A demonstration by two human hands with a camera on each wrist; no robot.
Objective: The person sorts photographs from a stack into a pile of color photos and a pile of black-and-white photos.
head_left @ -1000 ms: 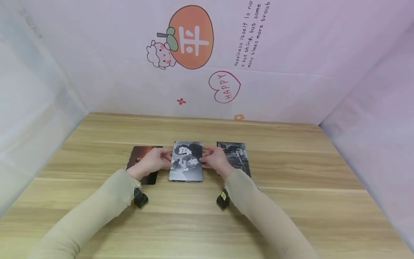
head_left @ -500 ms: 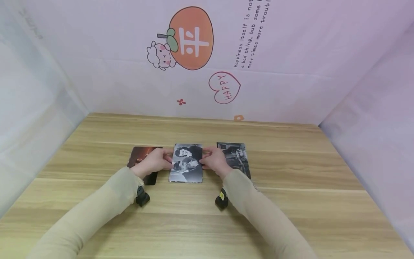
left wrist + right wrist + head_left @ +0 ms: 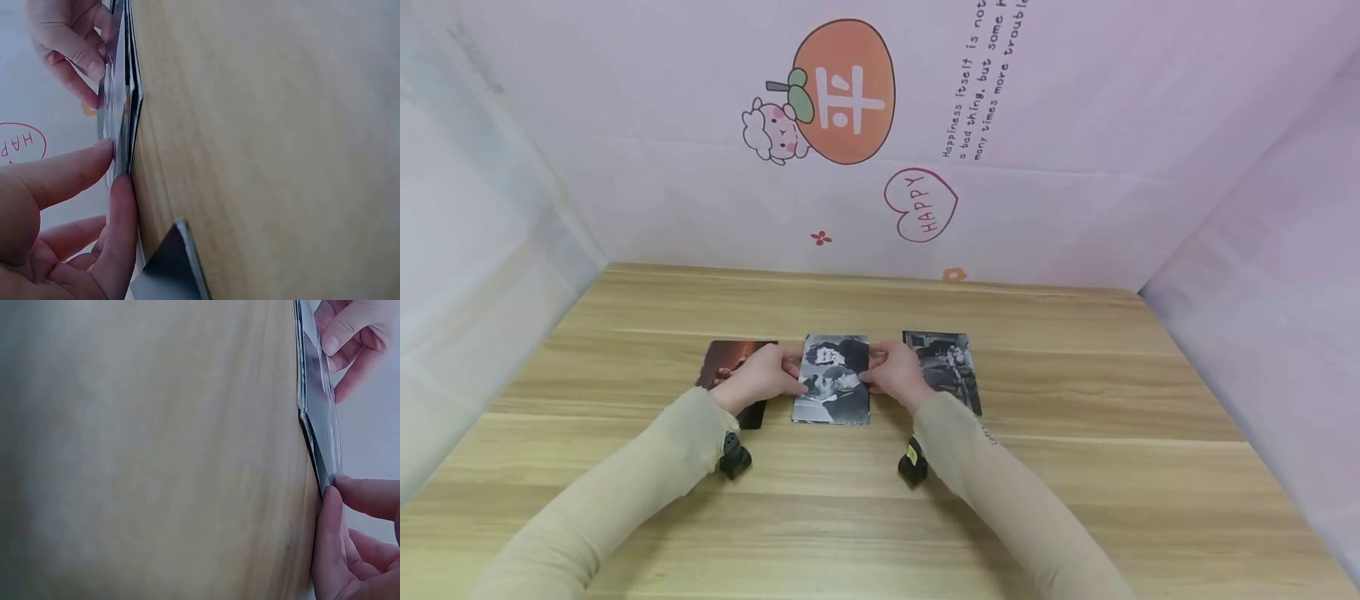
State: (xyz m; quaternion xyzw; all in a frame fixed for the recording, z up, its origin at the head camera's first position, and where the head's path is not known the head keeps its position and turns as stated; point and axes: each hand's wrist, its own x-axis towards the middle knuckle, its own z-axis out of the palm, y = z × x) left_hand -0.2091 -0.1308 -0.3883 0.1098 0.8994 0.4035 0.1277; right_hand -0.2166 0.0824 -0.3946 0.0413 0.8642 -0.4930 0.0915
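A stack of photo cards [image 3: 832, 400] lies between both hands at the middle of the table, a black-and-white picture of two people on top. My left hand [image 3: 762, 373] pinches its left edge, thumb tip over the top picture. On the opposite edge, my right hand [image 3: 898, 371] pinches with thumb and fingers. Several layers of the card stack [image 3: 130, 94] show edge-on in the left wrist view, slightly fanned apart close over the wood. From the right wrist, the fingertips of the right hand [image 3: 350, 550] appear right at the near corner of the stack [image 3: 319, 440].
A dark, orange-lit photo card [image 3: 752, 415] lies left of the stack, partly under my left hand. Right of it lies another black-and-white photo card [image 3: 953, 367], partly covered by my right hand. The wooden table [image 3: 1075, 375] ends at a printed cloth wall [image 3: 700, 208].
The stack has lowered slightly and come a little toward me, both hands still at its sides. My left thumb reaches a bit further over the top picture. The side cards stay put.
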